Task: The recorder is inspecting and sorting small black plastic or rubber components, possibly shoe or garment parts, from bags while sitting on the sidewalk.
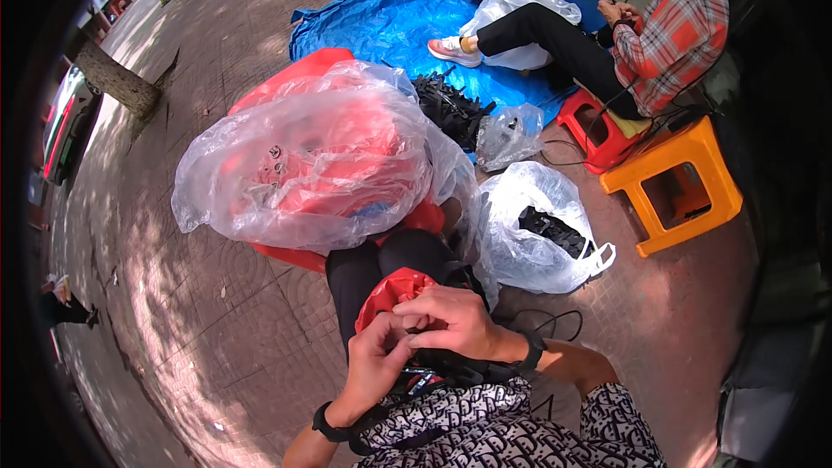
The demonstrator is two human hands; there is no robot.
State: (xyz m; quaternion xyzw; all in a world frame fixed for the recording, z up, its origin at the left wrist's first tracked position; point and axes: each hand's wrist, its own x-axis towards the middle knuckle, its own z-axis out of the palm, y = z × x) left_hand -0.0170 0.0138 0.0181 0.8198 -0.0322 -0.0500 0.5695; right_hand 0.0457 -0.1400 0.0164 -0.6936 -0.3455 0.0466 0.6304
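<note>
Over my lap, my left hand [380, 354] and my right hand [455, 322] meet with their fingertips pinched together. Something small and dark seems to be between the fingers, too hidden to name. Just beyond the hands, a piece of red plastic [386, 293] lies on my dark trousers. Past my knees, a clear plastic bag [347, 195] is spread over a red surface, with a few small metal-looking pieces [276, 156] on it. To the right of my knees, an open white plastic bag [511, 247] holds black strip-like pieces [550, 230].
A blue tarp [364, 22] covers ground ahead, bearing a heap of black pieces [446, 104]. Beside it are a small clear bag [510, 137], a red stool [598, 156] and an orange stool [637, 191]. A person in plaid [672, 39] and another person sit there. A black cable [563, 321] lies right.
</note>
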